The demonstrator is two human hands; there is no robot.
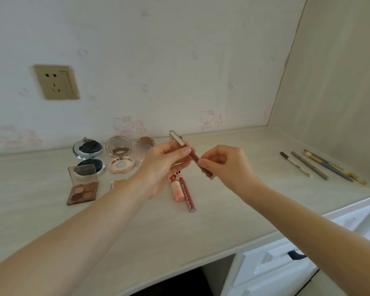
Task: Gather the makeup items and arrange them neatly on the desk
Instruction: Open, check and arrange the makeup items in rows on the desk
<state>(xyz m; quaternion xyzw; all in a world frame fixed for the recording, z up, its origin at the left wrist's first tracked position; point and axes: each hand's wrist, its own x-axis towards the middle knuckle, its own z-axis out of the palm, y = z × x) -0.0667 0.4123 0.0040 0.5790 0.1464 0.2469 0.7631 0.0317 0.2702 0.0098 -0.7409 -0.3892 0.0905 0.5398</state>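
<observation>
Both my hands hold a slim lip pen above the middle of the desk. My left hand pinches its silver cap end, my right hand grips the brown lower part. Below them lie a pink tube and a red pencil. To the left sit an open eyeshadow palette, a black cushion compact, a rose-gold compact and a small round compact. An orange item lies partly hidden behind my left wrist.
Several brushes and pencils lie in a row at the desk's right, near the side wall. A wall socket is on the back wall. White drawers sit under the desk's right front edge.
</observation>
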